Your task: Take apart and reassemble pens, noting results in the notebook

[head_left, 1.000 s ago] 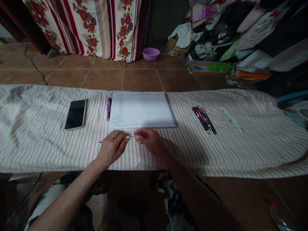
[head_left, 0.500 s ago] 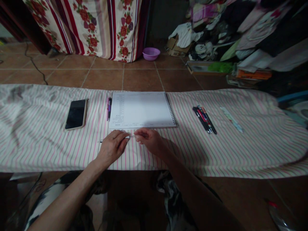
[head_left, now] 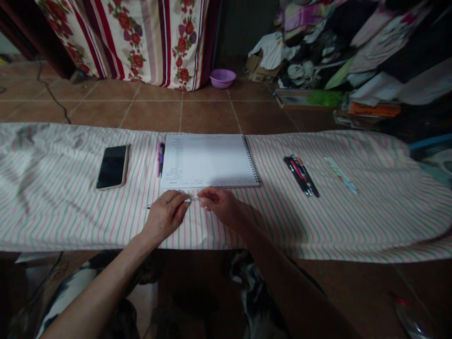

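I have one phone (head_left: 113,167), one spiral notebook (head_left: 215,160), two pens (head_left: 160,159) just left of it, a cluster of pens (head_left: 301,175) too bunched to count surely, and one pale strip (head_left: 341,175). Both forearms reach forward and inward, wrists low over the striped cloth (head_left: 356,221). My left hand (head_left: 165,209), palm down, grasps one slim pen (head_left: 190,200); my right hand (head_left: 221,205), curled, pinches its right end. The pen is just my side of the notebook, long axis running left to right, left end slightly nearer me; I cannot tell which end writes.
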### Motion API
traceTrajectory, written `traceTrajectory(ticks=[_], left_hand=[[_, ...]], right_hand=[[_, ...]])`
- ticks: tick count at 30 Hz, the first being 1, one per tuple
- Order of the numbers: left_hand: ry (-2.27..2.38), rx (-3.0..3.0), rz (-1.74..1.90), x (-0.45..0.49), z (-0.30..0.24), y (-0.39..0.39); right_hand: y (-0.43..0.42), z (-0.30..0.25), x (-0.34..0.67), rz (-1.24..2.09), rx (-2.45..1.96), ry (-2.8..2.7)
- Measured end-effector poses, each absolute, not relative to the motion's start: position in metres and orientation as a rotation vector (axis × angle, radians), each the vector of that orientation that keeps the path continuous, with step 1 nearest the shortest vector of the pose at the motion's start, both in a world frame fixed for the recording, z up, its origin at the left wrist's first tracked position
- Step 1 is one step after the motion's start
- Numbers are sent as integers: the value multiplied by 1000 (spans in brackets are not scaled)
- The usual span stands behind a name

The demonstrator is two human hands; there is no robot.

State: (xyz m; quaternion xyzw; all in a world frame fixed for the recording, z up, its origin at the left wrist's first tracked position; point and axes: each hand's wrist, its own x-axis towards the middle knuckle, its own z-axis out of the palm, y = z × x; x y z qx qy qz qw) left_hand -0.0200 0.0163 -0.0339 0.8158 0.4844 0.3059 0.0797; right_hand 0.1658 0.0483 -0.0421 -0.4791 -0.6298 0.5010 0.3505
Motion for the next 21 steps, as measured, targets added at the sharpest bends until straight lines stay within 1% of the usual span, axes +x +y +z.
traceTrajectory(ticks=[8,21], left_hand=[[1442,2438,907,-19,-33,16],[1422,2455,928,-18,-31,16]], right_hand=[[46,-35,165,1309,-1248,-1648],[45,-30,162,1214,-1231,-1747]])
